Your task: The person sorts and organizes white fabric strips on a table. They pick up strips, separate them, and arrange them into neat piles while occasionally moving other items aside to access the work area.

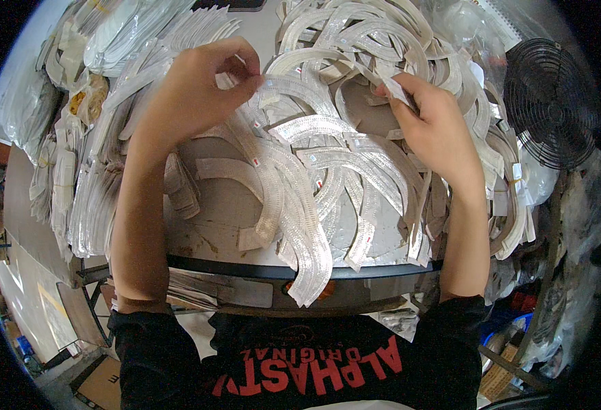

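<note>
A curved, pale fabric strip [314, 55] arches between my two hands above a heap of similar strips. My left hand [208, 85] is closed in a pinch, thumb against forefinger, at the strip's left end. The other end is gripped between the thumb and fingers of my right hand [434, 119]. Below and between the hands, loose curved strips [314, 130] with shiny stitched rows overlap one another. Small red and white tags show on some of them. One bunch of strips [307, 253] hangs over the table's front edge.
Stacked bundles of pale strips [99, 178] line the left, some in clear plastic [133, 41]. A larger tangled pile [376, 34] covers the back right. A black round fan grille [552, 102] stands at the far right. The dark table edge [246, 266] runs before my body.
</note>
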A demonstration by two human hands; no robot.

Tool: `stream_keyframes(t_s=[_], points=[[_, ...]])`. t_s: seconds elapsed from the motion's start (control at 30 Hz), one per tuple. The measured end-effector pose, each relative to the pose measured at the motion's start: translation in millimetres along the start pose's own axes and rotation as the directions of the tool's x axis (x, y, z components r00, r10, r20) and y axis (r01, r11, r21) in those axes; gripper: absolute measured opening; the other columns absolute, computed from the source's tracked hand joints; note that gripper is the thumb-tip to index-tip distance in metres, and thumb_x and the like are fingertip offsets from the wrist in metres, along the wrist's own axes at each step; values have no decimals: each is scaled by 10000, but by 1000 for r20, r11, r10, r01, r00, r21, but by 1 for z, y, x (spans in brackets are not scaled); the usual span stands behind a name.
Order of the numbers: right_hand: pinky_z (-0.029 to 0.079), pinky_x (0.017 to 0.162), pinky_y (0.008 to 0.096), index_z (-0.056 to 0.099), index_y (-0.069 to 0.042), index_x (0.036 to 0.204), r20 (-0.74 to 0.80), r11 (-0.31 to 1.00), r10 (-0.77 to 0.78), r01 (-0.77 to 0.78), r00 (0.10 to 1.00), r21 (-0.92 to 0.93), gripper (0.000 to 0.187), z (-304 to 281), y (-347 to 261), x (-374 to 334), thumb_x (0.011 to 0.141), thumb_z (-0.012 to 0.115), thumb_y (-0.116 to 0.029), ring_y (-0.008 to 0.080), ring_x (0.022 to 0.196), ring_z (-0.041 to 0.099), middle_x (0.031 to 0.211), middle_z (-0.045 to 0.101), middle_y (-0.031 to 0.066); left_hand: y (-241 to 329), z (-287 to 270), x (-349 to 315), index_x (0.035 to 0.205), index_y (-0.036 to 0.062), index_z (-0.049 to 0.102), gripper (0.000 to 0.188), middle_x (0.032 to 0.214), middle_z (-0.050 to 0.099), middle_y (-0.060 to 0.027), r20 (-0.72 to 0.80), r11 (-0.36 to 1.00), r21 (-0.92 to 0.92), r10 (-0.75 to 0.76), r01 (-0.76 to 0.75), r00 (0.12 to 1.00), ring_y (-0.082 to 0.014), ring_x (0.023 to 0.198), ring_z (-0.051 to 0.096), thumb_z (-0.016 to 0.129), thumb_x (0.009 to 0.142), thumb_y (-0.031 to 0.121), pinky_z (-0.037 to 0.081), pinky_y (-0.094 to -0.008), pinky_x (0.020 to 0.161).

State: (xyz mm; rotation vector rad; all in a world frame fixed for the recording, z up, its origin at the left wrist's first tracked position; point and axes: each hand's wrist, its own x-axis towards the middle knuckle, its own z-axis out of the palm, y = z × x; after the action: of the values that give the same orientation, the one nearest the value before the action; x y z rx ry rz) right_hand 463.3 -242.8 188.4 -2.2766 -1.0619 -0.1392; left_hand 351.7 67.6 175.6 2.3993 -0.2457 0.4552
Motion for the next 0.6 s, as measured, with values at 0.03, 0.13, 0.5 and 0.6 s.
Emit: stream_keyframes(t_s=[0.03, 0.13, 0.5, 0.6], points=[[541, 768, 509, 707, 55, 1115, 2, 1000, -15, 15, 1000, 8, 283, 1, 1, -1, 916, 658, -139, 491, 844, 690, 893, 704, 302, -1, 0, 1, 985, -2, 673, 99, 899, 726, -52, -32, 1000, -4, 5, -5, 999, -144, 898, 724, 754, 936, 26, 578, -320, 888], [552, 787, 498, 724, 50, 1085, 65, 1000, -18, 19, 998, -22, 282, -2, -12, -2, 887, 683, -146, 478, 858, 702, 906, 718, 290, -3, 1, 3, 976, -1, 684, 111, 864, 740, -80, -104, 999, -25, 18, -20, 994, -169, 863, 754, 764, 934, 65, 585, -320, 822], [551, 790, 499, 743, 32, 1050, 264, 999, 26, -13, 964, -48, 298, -9, -15, -5, 849, 753, -188, 475, 868, 697, 898, 715, 285, -10, -9, 1, 1003, 31, 682, 109, 852, 761, -64, -214, 996, -60, -80, 69, 974, -115, 804, 722, 770, 961, 79, 571, -278, 729], [555, 823, 462, 736, 31, 1102, 293, 999, 4, 11, 956, -51, 307, -7, -9, -6, 842, 721, -131, 446, 908, 713, 960, 728, 274, -5, -13, 1, 1017, 39, 689, 110, 867, 770, -67, -240, 998, 4, -54, 56, 969, -107, 781, 708, 773, 965, 86, 558, -269, 697]])
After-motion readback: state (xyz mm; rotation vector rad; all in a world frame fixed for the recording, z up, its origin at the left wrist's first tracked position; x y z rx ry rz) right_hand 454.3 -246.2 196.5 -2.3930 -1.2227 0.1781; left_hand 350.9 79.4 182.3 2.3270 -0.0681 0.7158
